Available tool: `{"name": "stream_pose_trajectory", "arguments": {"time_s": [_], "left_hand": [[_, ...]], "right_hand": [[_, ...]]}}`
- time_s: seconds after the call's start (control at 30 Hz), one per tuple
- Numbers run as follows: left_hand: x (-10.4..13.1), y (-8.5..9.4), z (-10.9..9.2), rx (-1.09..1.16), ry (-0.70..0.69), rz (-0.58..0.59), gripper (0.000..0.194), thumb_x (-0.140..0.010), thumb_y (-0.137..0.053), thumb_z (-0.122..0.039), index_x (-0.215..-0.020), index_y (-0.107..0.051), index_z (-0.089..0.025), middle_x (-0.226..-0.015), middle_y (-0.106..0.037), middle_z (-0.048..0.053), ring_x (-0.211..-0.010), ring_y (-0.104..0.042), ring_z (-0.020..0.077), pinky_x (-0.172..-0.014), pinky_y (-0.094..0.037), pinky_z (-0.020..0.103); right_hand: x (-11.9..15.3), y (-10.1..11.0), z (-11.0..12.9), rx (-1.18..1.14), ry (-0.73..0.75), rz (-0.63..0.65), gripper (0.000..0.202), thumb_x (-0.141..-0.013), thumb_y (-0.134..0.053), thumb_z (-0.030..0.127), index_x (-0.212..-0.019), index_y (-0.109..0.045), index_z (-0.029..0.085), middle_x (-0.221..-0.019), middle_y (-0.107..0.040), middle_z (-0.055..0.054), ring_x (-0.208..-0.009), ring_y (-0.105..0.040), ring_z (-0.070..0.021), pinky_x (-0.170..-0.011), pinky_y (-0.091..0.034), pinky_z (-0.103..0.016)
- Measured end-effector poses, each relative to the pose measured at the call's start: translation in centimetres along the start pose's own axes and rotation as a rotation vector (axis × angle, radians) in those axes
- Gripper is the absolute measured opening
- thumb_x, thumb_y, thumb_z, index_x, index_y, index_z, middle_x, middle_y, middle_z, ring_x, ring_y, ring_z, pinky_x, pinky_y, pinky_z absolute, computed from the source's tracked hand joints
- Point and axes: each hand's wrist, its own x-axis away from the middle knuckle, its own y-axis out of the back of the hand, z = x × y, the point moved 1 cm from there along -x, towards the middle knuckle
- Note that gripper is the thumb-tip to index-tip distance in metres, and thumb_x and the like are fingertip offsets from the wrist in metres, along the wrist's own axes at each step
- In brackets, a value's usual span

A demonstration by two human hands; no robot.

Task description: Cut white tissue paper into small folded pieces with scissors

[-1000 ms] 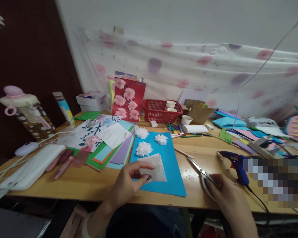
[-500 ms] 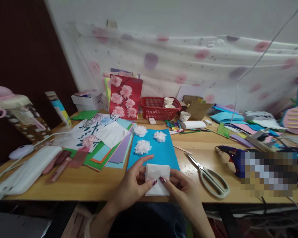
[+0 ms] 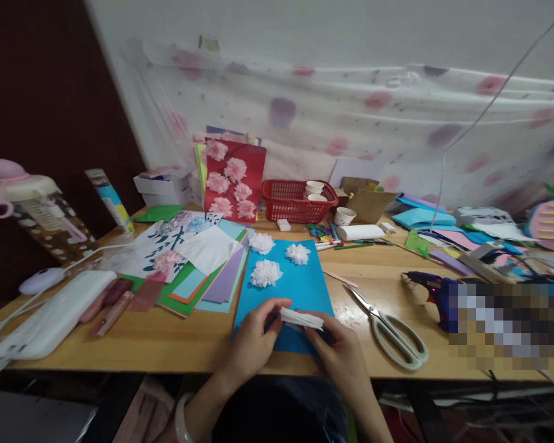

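A folded stack of white tissue paper (image 3: 301,318) is pinched between my two hands above the near part of a blue sheet (image 3: 300,286). It is tilted so that its layered edge faces me. My left hand (image 3: 260,335) grips its left end, fingers closed. My right hand (image 3: 339,351) holds the right end between thumb and fingers. Three white ruffled paper flowers (image 3: 265,273) lie on the far left and upper part of the blue sheet. To the right of my right hand rest scissors (image 3: 388,332) with pale handles.
A glue gun (image 3: 427,289) lies at the right. Coloured paper sheets (image 3: 219,280) spread to the left beside a white power bank (image 3: 55,317). Behind stand a red card with pink flowers (image 3: 235,178), a red basket (image 3: 277,203) and paper cups (image 3: 345,216).
The tissue stack has turned from facing me flat to edge-on, and has been raised slightly away from me. Both hands have shifted with it, uncovering more of the blue sheet's near edge.
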Motion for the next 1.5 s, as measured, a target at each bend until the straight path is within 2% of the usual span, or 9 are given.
{"name": "stream_pose_trajectory", "arguments": {"time_s": [0.27,0.57,0.73,0.93,1.03,1.13,1.3,1.4,1.5], "left_hand": [[0.2,-1.5,-0.4,-0.057,0.042,0.005,0.051,-0.085,-0.041,-0.008,-0.135,-0.047,-0.016,-0.148,-0.046,0.010,-0.137,-0.039,0.0213,-0.116,-0.028,0.039],[0.1,-1.8,0.7,0.061,0.051,0.123,0.068,-0.071,-0.041,-0.002,-0.138,-0.047,-0.015,-0.151,-0.041,0.007,-0.141,-0.032,0.0228,-0.119,-0.022,0.039],[0.3,-2.0,0.7,0.163,0.100,0.106,0.079,-0.068,-0.042,-0.003,-0.146,-0.034,-0.017,-0.157,-0.030,0.006,-0.145,-0.022,0.0238,-0.119,-0.018,0.040],[0.7,-2.3,0.3,0.201,0.007,0.095,0.094,-0.063,-0.041,-0.001,-0.151,-0.017,-0.022,-0.160,-0.021,0.003,-0.147,-0.012,0.0223,-0.120,-0.014,0.042],[0.8,-2.5,0.3,0.215,-0.018,0.165,0.093,-0.064,-0.041,-0.002,-0.151,-0.018,-0.021,-0.160,-0.021,0.004,-0.147,-0.014,0.0219,-0.120,-0.013,0.040],[0.9,-2.6,0.4,0.225,-0.059,0.150,0.092,-0.065,-0.041,-0.001,-0.151,-0.018,-0.022,-0.160,-0.019,0.003,-0.147,-0.014,0.0210,-0.121,-0.011,0.039],[0.3,-2.4,0.1,0.243,-0.076,0.100,0.085,-0.070,-0.046,-0.003,-0.149,-0.022,-0.021,-0.159,-0.025,0.007,-0.145,-0.022,0.0220,-0.119,-0.018,0.040],[-0.2,-1.6,-0.3,0.221,-0.012,0.079,0.074,-0.077,-0.057,-0.013,-0.145,-0.029,-0.017,-0.144,-0.050,0.016,-0.137,-0.040,0.0258,-0.112,-0.032,0.043],[-0.5,-0.8,-0.7,0.207,0.035,0.092,0.070,-0.078,-0.064,-0.019,-0.142,-0.035,-0.016,-0.112,-0.073,0.013,-0.125,-0.054,0.0261,-0.106,-0.040,0.043]], "right_hand": [[0.0,-0.7,0.5,0.046,-0.019,0.000,0.028,-0.089,-0.057,0.037,-0.101,-0.072,0.017,-0.089,-0.076,-0.006,-0.079,-0.068,-0.0249,-0.069,-0.051,-0.029],[-0.1,-0.9,0.7,-0.005,-0.030,0.017,0.026,-0.088,-0.057,0.035,-0.102,-0.073,0.019,-0.095,-0.077,-0.007,-0.082,-0.070,-0.0250,-0.071,-0.053,-0.030],[0.0,-1.1,0.4,-0.004,-0.045,0.014,0.026,-0.089,-0.057,0.036,-0.099,-0.073,0.019,-0.092,-0.077,-0.007,-0.082,-0.070,-0.0259,-0.070,-0.053,-0.030],[-0.1,-1.1,0.2,0.008,-0.053,0.010,0.026,-0.089,-0.056,0.036,-0.096,-0.074,0.019,-0.089,-0.077,-0.006,-0.078,-0.070,-0.0255,-0.067,-0.053,-0.030],[0.0,-1.1,0.2,0.021,-0.056,-0.002,0.025,-0.088,-0.056,0.035,-0.096,-0.074,0.018,-0.085,-0.077,-0.006,-0.074,-0.069,-0.0245,-0.064,-0.052,-0.029],[0.0,-1.2,0.2,0.008,-0.046,-0.001,0.025,-0.088,-0.056,0.035,-0.096,-0.073,0.018,-0.086,-0.077,-0.006,-0.074,-0.069,-0.0243,-0.064,-0.052,-0.029],[0.0,-1.1,0.3,0.003,-0.036,-0.003,0.027,-0.088,-0.056,0.037,-0.091,-0.073,0.017,-0.082,-0.076,-0.006,-0.070,-0.067,-0.0237,-0.062,-0.050,-0.029],[0.1,-0.9,0.5,-0.006,-0.044,0.000,0.029,-0.087,-0.057,0.040,-0.089,-0.074,0.016,-0.077,-0.076,-0.006,-0.067,-0.066,-0.0230,-0.060,-0.050,-0.028],[0.3,-0.8,0.8,-0.036,-0.056,0.043,0.030,-0.088,-0.057,0.041,-0.091,-0.074,0.017,-0.078,-0.076,-0.005,-0.069,-0.067,-0.0224,-0.060,-0.050,-0.028]]}}
